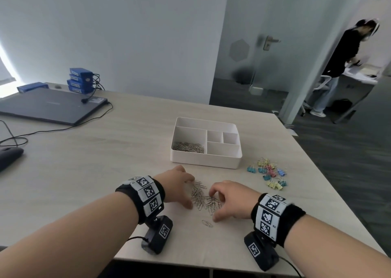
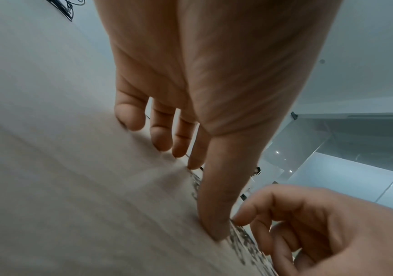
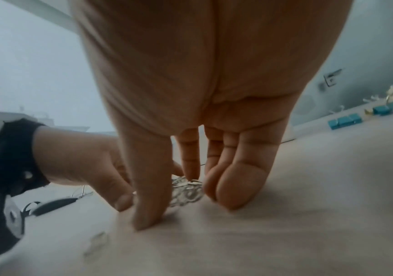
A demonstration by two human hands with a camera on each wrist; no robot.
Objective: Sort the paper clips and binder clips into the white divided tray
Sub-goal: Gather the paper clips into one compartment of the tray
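Left hand: the left hand [image 1: 176, 185] is down on the table [image 1: 84, 161] at the left edge of the loose clips [image 1: 204, 199], fingers fairly straight and fingertips on the wood — it pens them in, gripping nothing.
Right hand: the right hand [image 1: 231, 199] arches over the right side of the same heap, fingers bent down, tips on the table. I see nothing lifted in it, so I take it as cupping, not gripping.
Paper clips: one batch already lies in the big left compartment of the tray [image 1: 237, 161]; the loose heap sits between the hands, near the table's front edge. A stray clip [image 1: 207, 223] lies apart, just nearer than the right thumb.
Binder clips: the binder clips [image 1: 268, 173] are scattered right of the tray, none inside it yet.
Step in hand: gathering the heap for a scoop, I'd say.
Doing it well: draw both hands together with fingertips flat on the wood, so thin wire can't slide under — then pinch low, lift as one bunch, and release over the left compartment.
Watch for: tangled clips trailing off in transit; fetch the stray after.
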